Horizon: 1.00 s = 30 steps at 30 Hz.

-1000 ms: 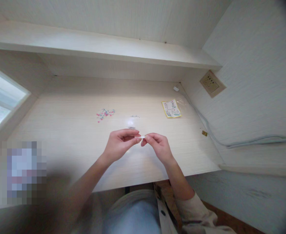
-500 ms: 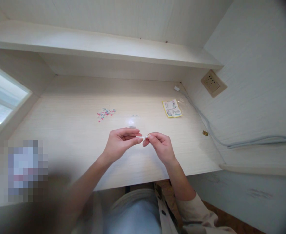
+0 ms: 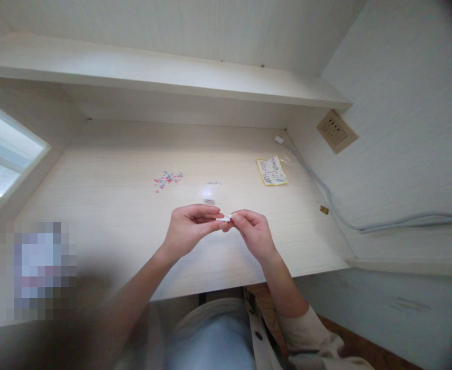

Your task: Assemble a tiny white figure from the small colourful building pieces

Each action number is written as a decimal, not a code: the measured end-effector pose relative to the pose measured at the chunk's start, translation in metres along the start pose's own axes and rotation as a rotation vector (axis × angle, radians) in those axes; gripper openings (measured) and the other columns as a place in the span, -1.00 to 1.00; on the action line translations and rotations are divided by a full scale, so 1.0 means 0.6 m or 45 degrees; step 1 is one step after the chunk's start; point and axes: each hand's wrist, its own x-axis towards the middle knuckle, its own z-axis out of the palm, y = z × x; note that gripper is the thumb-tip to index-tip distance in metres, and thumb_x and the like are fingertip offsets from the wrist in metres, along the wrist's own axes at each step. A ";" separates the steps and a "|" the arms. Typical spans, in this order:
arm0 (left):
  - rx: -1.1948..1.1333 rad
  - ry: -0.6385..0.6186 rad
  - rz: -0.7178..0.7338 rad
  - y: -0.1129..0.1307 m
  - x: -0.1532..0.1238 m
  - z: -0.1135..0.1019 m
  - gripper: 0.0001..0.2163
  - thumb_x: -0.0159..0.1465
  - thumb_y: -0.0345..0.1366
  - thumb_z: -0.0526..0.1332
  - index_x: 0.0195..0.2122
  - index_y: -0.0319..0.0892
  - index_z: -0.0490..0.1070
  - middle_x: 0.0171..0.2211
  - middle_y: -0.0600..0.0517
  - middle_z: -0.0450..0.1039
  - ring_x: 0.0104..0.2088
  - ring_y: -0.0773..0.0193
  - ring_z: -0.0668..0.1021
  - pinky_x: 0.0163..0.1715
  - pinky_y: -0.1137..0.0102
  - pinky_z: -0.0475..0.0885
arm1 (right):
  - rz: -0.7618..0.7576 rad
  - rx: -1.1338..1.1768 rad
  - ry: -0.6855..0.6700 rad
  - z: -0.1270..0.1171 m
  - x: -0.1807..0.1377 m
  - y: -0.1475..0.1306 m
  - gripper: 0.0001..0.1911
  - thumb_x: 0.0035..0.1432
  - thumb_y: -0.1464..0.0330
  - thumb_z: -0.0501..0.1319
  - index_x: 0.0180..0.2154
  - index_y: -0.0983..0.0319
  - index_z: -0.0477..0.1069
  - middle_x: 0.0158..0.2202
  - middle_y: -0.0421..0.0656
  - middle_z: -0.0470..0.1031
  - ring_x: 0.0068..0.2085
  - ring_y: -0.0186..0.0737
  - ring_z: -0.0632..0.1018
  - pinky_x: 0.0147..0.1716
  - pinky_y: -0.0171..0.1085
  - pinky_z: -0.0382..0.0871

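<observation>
My left hand [image 3: 189, 226] is closed in a pinch, thumb and fingers on a small white stick-like piece [image 3: 222, 220]. Facing it, my right hand [image 3: 255, 231] pinches at the right end of the white piece. Whether this is one part or two joined parts is too small to tell. Both hands are above the near half of the desk. Just beyond my left fingertips lies a small clear item [image 3: 209, 201], partly hidden. Farther back are several thin dark bits [image 3: 214, 183]. A scatter of small pink, blue and white pieces [image 3: 167, 179] lies to the left.
A printed sheet with a yellow border [image 3: 272, 171] lies at the back right. A grey cable [image 3: 326, 192] with a white plug [image 3: 279, 139] follows the right wall, below a socket [image 3: 337, 132]. A shelf [image 3: 172, 77] overhangs the back. A blurred-out patch [image 3: 43, 267] covers the left front.
The fingertips of my two hands have come slightly closer together. More of the white piece shows between them, and it has dropped a little. The things on the desk have not moved.
</observation>
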 end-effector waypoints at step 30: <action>0.173 0.054 0.071 -0.006 -0.005 -0.003 -0.71 -0.10 -0.24 0.50 -0.37 -0.23 0.57 -0.40 -0.06 0.62 -0.38 0.13 0.66 -0.31 0.31 0.63 | -0.056 -0.163 0.029 0.003 -0.003 -0.015 -0.77 0.17 0.22 0.25 -0.43 0.20 0.57 -0.47 -0.17 0.59 -0.36 -0.23 0.57 -0.22 -0.23 0.44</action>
